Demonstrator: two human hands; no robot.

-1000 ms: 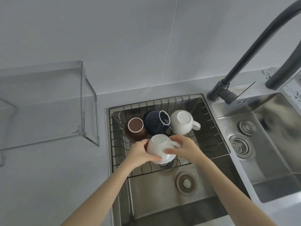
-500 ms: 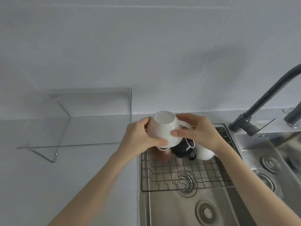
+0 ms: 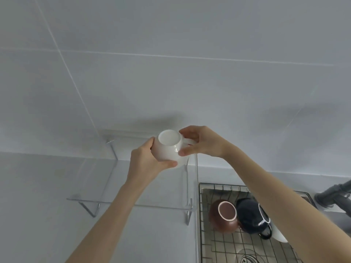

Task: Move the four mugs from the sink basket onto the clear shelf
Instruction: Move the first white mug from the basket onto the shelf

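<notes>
I hold a white mug in both hands, tilted with its base facing me, above the right end of the clear shelf. My left hand cups its body from the left. My right hand grips its handle side. In the wire sink basket at the lower right lie a brown mug, a dark blue mug and part of another white mug, mostly hidden by my right forearm.
The shelf stands on the pale counter against the tiled wall, just left of the sink. A dark faucet base sits at the right edge. A drain shows under the basket.
Both hands have lifted the white mug out of the basket and carried it up and left over the shelf. The view has swung left and upward.
</notes>
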